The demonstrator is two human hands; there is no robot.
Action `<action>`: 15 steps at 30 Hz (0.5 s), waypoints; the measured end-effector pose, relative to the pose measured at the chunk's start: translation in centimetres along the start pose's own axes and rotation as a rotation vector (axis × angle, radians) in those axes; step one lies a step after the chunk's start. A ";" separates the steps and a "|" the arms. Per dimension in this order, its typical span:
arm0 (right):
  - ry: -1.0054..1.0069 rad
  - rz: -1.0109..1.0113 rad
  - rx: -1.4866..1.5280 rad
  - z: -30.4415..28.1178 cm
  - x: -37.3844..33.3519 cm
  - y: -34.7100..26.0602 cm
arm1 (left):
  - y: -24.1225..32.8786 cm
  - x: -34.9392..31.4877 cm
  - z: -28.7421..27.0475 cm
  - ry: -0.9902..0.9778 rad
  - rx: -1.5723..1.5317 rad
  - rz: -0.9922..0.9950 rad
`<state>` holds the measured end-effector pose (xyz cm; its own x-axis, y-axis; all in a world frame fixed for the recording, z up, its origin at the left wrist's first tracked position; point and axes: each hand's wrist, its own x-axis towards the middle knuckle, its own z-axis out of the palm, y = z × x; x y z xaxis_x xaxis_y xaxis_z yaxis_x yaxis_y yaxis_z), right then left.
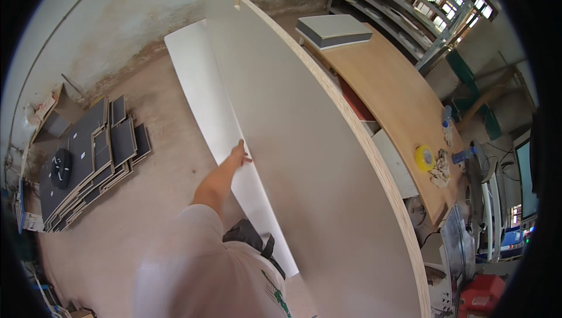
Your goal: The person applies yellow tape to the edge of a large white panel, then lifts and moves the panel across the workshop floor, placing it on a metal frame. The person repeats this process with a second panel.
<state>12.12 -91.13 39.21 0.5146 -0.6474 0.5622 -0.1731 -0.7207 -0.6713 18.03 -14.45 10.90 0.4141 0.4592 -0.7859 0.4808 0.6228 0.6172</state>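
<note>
A large grey-faced board (293, 142) stands on edge, tilted, across the middle of the view. Its raw wood-coloured edge runs along the right side. Alongside its left face lies a long white panel (202, 95). Reaching forward from a white sleeve, my left hand (239, 154) is at the seam between the two. Its fingers bend over the white panel's right edge, close to the grey face, with the thumb pointing forward. How firmly it grips is hard to see. My right hand does not show.
Dark flat panels (88, 160) are stacked on the floor at left, a black coil (61, 169) on top. Right of the board is a wooden table (398, 95) with a grey-white block (333, 30) and yellow tape roll (424, 157). Shelves (380, 2) stand behind; a red case (481, 296) sits lower right.
</note>
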 end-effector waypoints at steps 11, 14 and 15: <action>-0.170 0.061 0.015 -4.7 10.7 0.0 | -11.8 -10.4 4.2 -0.423 -0.550 0.221; -0.202 0.081 0.025 -6.9 13.8 3.3 | -16.2 -15.1 4.9 -0.463 -0.518 0.220; -0.210 0.092 0.027 -7.8 14.7 4.7 | -17.4 -16.5 5.7 -0.410 -0.479 0.226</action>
<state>12.34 -105.96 48.10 0.6614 -0.6426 0.3869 -0.2065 -0.6519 -0.7296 7.25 -36.52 13.33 0.7702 0.3922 -0.5030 -0.0096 0.7956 0.6057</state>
